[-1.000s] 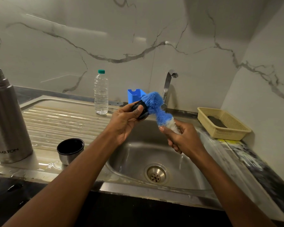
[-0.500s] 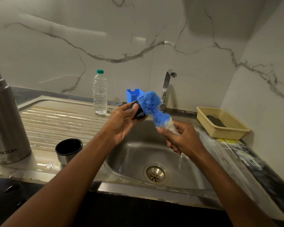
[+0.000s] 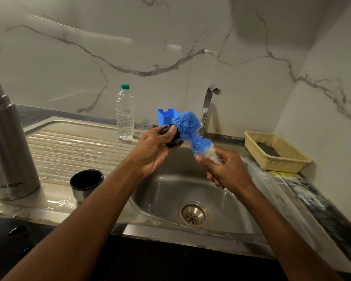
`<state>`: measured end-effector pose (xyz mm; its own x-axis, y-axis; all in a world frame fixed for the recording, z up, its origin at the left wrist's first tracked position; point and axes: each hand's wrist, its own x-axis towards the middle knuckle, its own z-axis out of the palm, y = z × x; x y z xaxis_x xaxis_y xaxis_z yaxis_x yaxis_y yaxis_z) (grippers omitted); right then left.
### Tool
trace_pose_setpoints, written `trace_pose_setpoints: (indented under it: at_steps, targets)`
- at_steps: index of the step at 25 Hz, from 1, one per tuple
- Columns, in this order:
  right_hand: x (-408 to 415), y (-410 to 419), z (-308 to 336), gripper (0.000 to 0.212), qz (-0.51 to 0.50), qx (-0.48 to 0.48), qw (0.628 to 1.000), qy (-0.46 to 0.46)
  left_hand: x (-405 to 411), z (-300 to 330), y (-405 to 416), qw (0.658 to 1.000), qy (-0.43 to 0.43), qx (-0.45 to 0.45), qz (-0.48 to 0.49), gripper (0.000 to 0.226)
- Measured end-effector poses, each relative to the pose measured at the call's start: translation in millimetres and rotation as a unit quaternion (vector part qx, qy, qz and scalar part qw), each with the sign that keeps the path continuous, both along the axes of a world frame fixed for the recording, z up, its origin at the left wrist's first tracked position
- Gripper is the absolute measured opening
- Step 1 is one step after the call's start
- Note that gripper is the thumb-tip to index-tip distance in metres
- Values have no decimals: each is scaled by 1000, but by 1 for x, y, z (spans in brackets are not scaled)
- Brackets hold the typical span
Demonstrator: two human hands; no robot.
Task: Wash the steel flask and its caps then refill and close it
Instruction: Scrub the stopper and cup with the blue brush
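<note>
Black plastic, light and likely slippery: your left hand (image 3: 156, 147) grips the stopper (image 3: 173, 137) by its rim; your right hand (image 3: 223, 169) clamps the brush (image 3: 190, 128).

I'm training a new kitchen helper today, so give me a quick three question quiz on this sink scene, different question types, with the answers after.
1. True or false: the steel flask stands upright on the drainboard with its mouth uncovered.
2. Which hand holds the blue brush? A) left B) right C) neither
3. Fill in: the steel cup cap sits mouth up, between the flask and the ____.

Key:
1. True.
2. B: the right hand grips its handle, while the left hand holds the black inner cap against the bristles.
3. Sink basin.
</note>
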<state>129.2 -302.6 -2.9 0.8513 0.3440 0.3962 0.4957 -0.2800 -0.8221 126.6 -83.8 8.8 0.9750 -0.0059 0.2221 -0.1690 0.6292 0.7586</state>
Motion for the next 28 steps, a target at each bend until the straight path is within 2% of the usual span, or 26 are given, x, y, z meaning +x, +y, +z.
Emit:
trace_pose_setpoints:
  at_steps: [2,6,11,15,20,25,28]
  targets:
    - [0,-1,0,11,-8,-1,1000,2,1,-3,0,1000,2,4,8,51]
    - [-3,-2,2,13,40,0,999,0,3,-4,10,1000,-2,0,7,51]
    - [3,-7,1,15,-20,-13,999,-24,2,-5,9,999,5,40,6,48]
    - [1,-7,2,17,3,-5,1000,-31,-2,1,9,1000,12,16,7,45]
    - [7,-12,1,16,-25,-39,997,-70,-11,8,5,998,66,-21,-7,47]
    - [7,-9,-1,32,-19,-74,987,-142,-10,8,1,995,74,-55,-35,31]
    - [13,-9,-4,35,-10,-92,983,-160,-6,8,9,994,81,-73,-12,36]
